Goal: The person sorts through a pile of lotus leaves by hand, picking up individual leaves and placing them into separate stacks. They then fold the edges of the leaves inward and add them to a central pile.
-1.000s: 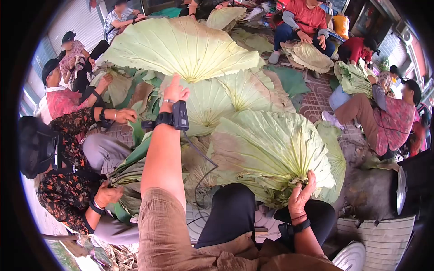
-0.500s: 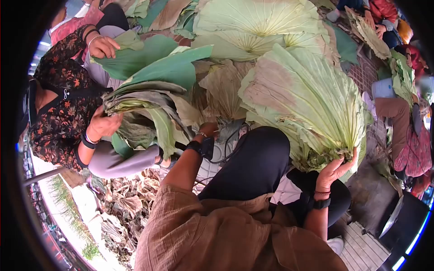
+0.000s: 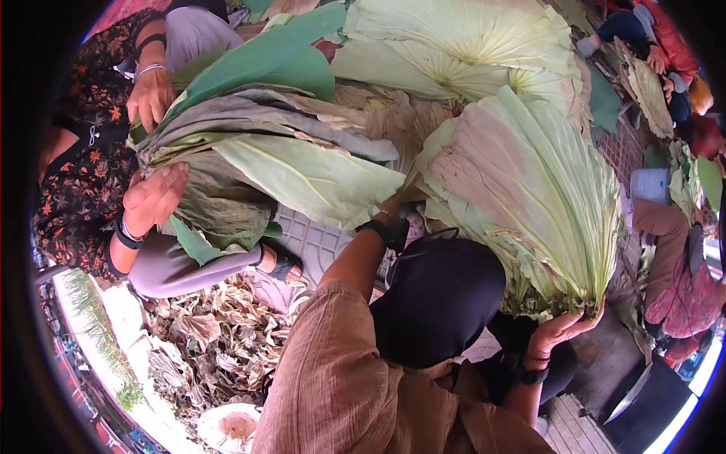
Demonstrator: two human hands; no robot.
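My right hand grips the gathered stem end of a bundle of pale green lotus leaves. The leaves fan upward from it and carry a brownish patch. My left hand reaches forward past my knee, beside the brown dried leaves. Leaf edges cover its fingers, so their grip is hidden. Close to its wrist is the tip of a light green leaf in the bundle of a co-worker at the left. That person's hand holds the folded ends of the bundle, and their other hand is on a dark green leaf.
Large pale lotus leaves lie spread at the back. A heap of dry leaf scraps covers the ground at lower left, near a pale round hat-like object. More people sit at the right, near a light blue bucket.
My left hand has moved forward and right, going partly behind leaves. The co-worker's bundle has swung toward me and spread. My right hand keeps its grip on the leaf bundle.
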